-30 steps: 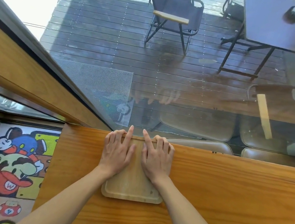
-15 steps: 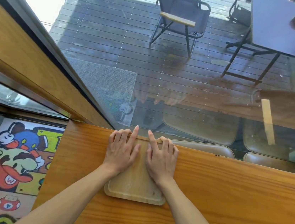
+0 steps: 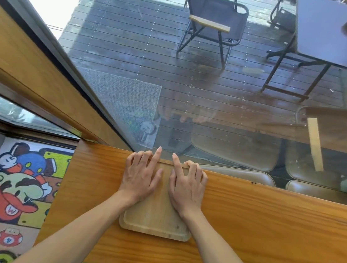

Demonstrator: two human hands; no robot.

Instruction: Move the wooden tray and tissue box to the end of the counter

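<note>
A pale wooden tray [image 3: 155, 218] lies flat on the orange-brown wooden counter [image 3: 265, 230], its far rim against the counter's back edge by the window glass. My left hand [image 3: 140, 177] and my right hand [image 3: 186, 187] lie side by side on the tray's far half. Their fingers curl over its far rim, and both index fingers point straight out. The tray's near half is bare. No tissue box is in view.
The counter's left end [image 3: 67, 184] lies a short way left of the tray, with a cartoon floor mat [image 3: 14, 188] below it. The counter runs on to the right. A glass pane [image 3: 196, 79] stands right behind the counter. Brown padded seats [image 3: 239, 174] show at its back edge.
Both hands stay on the tray in the same place on the counter. Only my view has shifted slightly.
</note>
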